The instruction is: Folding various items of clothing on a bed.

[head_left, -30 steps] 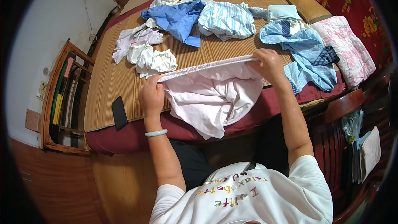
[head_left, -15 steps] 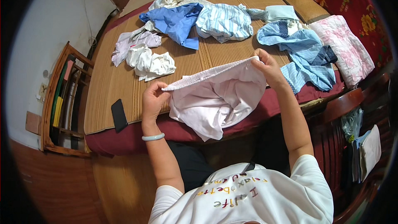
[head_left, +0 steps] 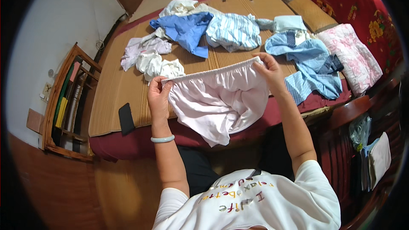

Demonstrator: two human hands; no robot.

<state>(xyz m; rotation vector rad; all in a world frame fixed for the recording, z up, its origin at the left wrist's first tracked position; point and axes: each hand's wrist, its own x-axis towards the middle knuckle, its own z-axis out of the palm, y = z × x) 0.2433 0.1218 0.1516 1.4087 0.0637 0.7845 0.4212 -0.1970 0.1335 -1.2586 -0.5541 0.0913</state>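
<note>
Pale pink elastic-waist pants (head_left: pixel 219 102) hang between my two hands at the near edge of the bed, the gathered waistband on top and the cloth drooping in folds below. My left hand (head_left: pixel 159 98) pinches one end of the waistband, with a pale bangle on that wrist. At the other end, slightly higher, my right hand (head_left: pixel 270 71) grips the band between thumb and fingers. The legs of the pants are bunched, so their length is hidden. Just beyond my left hand lies a crumpled white garment (head_left: pixel 155 66).
On the brown bed mat (head_left: pixel 108 98) lie a blue shirt (head_left: pixel 185 30), a striped garment (head_left: pixel 233 32), a light blue garment (head_left: pixel 313 55) and a folded pink-patterned quilt (head_left: pixel 351 57). A black phone (head_left: pixel 126 119) rests near the left edge. A wooden chair (head_left: pixel 351 113) stands at right.
The waistband is pulled straighter, its front face turned more toward me, and my left hand has risen slightly. The whole view has shifted a little; both hands keep their hold.
</note>
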